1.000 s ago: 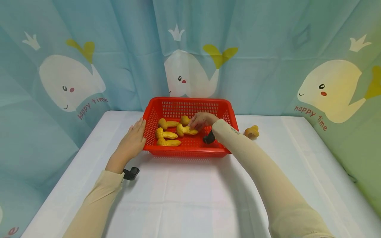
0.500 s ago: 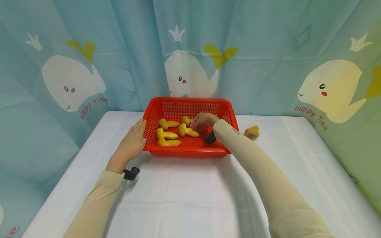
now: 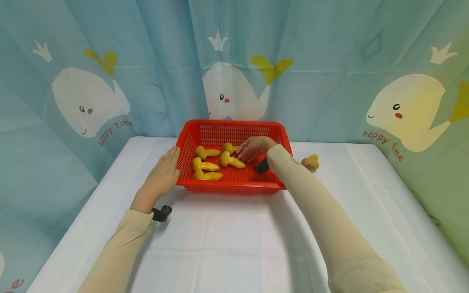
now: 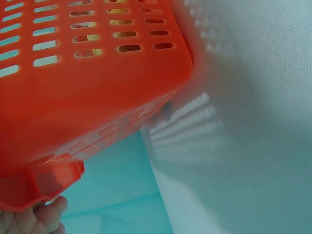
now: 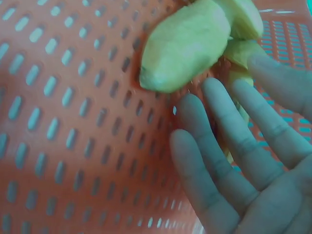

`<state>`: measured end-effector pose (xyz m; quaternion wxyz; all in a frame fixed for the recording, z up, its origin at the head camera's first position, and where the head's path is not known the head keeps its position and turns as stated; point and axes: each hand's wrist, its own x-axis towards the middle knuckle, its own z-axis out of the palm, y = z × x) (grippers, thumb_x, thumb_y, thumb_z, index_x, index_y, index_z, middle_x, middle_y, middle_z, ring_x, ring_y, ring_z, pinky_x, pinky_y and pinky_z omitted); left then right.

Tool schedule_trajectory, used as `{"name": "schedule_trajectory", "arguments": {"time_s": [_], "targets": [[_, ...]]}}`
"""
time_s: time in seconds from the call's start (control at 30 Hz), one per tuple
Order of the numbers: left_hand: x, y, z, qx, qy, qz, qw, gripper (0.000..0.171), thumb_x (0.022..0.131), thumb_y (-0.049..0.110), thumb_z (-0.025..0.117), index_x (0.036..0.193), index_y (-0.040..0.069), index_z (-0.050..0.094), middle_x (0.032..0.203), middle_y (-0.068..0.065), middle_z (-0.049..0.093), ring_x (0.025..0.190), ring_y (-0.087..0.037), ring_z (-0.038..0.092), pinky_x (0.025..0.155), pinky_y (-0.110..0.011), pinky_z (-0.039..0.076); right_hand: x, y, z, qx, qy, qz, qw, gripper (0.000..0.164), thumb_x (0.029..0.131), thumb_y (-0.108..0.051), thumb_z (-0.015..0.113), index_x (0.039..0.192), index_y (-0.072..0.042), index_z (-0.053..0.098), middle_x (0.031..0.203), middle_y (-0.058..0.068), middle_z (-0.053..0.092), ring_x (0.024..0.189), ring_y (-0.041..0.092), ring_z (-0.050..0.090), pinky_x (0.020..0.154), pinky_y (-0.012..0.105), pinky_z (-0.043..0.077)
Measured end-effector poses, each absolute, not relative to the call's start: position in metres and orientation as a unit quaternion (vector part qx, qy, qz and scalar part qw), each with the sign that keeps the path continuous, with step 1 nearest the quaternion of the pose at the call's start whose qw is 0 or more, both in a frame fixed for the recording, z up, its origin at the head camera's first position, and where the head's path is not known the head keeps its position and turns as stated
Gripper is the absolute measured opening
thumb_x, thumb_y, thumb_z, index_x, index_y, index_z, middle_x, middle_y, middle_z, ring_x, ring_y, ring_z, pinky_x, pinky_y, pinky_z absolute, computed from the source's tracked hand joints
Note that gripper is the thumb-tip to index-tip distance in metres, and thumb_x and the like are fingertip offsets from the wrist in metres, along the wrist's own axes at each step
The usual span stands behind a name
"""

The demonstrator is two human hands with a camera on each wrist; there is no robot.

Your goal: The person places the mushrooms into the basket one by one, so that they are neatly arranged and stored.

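A red plastic basket (image 3: 234,184) holds several yellow mushrooms with brown-tinged caps. My left hand (image 3: 163,174) rests along the basket's left rim, fingers extended; in the left wrist view its fingertips (image 4: 51,214) show beneath the rim. Inside the basket, my right hand (image 3: 253,148) hovers beside the foremost middle mushroom (image 3: 232,160). The right wrist view shows that hand with spread fingers (image 5: 195,161) and nothing in its grasp, close to the stem of the mushroom (image 5: 187,48). Partly hidden behind the fingers lies another mushroom (image 3: 227,147).
One more mushroom (image 3: 310,162) lies on the white tablecloth (image 3: 220,244) to the right of the basket, near the right forearm. A blue curtain (image 3: 322,81) with whale prints hangs right behind the table.
My right hand shifted the middle mushroom slightly right, turning its stem toward the front, then let go. It has since drawn a little up and right. The left hand stays put.
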<state>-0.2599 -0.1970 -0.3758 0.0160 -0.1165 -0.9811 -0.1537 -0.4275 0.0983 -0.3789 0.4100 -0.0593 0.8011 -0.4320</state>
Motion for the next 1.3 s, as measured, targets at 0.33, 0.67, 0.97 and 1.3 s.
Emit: {"name": "schedule_trajectory", "arguments": {"time_s": [0.33,0.67,0.97,1.3], "targets": [[-0.26,-0.197,-0.376,-0.116,-0.981,-0.152,0.015,0.063,0.093,0.011,0.037,0.147,-0.008,0.011,0.156,-0.025,0.01,0.144,-0.041,0.013,0.118,-0.054,0.011,-0.423,0.11,-0.364,-0.094,0.797,-0.424,0.421,0.038,0.092,-0.015,0.058,0.128,-0.003,0.055,0.118,0.011,0.066,0.105,0.023,0.064,0.101,0.039,0.047],[-0.259,-0.196,-0.375,-0.116,-0.981,-0.153,0.015,0.063,0.093,0.012,0.037,0.147,-0.007,0.011,0.155,-0.025,0.01,0.144,-0.041,0.013,0.118,-0.055,0.011,-0.419,0.12,-0.338,-0.126,0.803,-0.428,0.394,0.044,0.093,-0.014,0.055,0.134,-0.001,0.046,0.128,0.014,0.055,0.123,0.035,0.05,0.107,0.045,0.041],[-0.258,-0.196,-0.374,-0.116,-0.981,-0.155,0.013,0.062,0.094,0.012,0.037,0.147,-0.008,0.011,0.155,-0.025,0.01,0.144,-0.041,0.013,0.118,-0.055,0.011,-0.407,0.128,-0.316,-0.169,0.811,-0.412,0.379,0.046,0.093,-0.016,0.056,0.134,0.001,0.044,0.128,0.017,0.055,0.107,0.025,0.059,0.092,0.031,0.053],[-0.257,-0.195,-0.371,-0.119,-0.981,-0.155,0.013,0.062,0.093,0.011,0.036,0.147,-0.009,0.011,0.155,-0.027,0.01,0.143,-0.042,0.013,0.118,-0.055,0.011,-0.389,0.152,-0.286,-0.203,0.816,-0.406,0.357,0.046,0.093,-0.015,0.055,0.133,0.003,0.044,0.117,0.009,0.062,0.096,0.015,0.064,0.098,0.038,0.05]]}}
